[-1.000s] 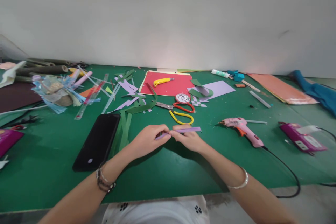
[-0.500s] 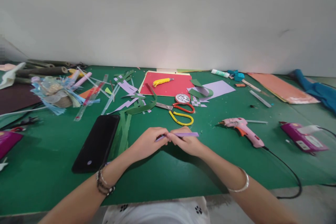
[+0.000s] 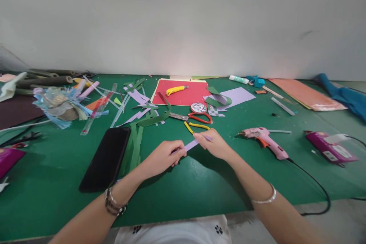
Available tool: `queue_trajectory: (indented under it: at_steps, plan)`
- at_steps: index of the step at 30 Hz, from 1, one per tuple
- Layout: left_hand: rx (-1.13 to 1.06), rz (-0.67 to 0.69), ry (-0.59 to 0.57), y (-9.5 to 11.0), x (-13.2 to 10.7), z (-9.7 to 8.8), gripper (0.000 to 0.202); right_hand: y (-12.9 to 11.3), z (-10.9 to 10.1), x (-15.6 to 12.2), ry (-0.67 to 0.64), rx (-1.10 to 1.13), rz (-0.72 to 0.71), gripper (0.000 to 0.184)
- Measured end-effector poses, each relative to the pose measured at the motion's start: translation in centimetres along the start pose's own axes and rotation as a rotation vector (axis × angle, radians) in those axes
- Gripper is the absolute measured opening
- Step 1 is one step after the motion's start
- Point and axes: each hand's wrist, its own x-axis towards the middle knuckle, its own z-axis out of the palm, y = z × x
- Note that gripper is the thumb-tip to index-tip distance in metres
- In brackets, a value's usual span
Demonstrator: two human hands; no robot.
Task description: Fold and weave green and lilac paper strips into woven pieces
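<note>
Low over the green table (image 3: 185, 187), both my hands grip one thin lilac paper strip (image 3: 191, 144). My left hand (image 3: 162, 156) pinches its near left end, fingers closed. My right hand (image 3: 214, 144) pinches the far right end, a little higher. The strip runs slanted between them. Just beyond my right hand lie scissors with yellow and red handles (image 3: 197, 122). A black phone (image 3: 105, 158) lies left of my left hand, with green paper strips (image 3: 135, 145) beside it.
A pink glue gun (image 3: 264, 141) with a black cord lies to the right. Red paper (image 3: 183, 93) with a yellow knife (image 3: 176, 90) sits further back, next to lilac paper (image 3: 237, 96). Paper scraps and a ruler (image 3: 97, 108) clutter the left; a magenta box (image 3: 331, 148) is at right.
My right hand has slid right and away along the lilac strip, so more of the strip shows between the hands. My left hand has stayed almost in place.
</note>
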Motion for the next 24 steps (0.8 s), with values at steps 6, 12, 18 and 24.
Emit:
queue_trajectory:
  at_steps: [6, 12, 18, 24]
  plan:
    - [0.01, 0.006, 0.005, 0.0, 0.0, 0.0, 0.02, 0.0, -0.4, 0.1, 0.04, 0.009, 0.082, 0.054]
    - [0.008, 0.022, 0.033, 0.2, 0.0, -0.1, 0.021, -0.2, -0.5, 0.0, 0.134, 0.104, 0.123, 0.06]
    - [-0.013, 0.067, 0.087, 0.2, 0.0, 0.1, 0.026, -0.1, -0.8, -0.2, 0.295, 0.133, 0.059, 0.059]
    - [-0.03, 0.102, 0.085, 0.1, 0.1, 0.2, 0.027, 0.0, 0.7, -0.3, 0.054, 0.062, -0.097, 0.046]
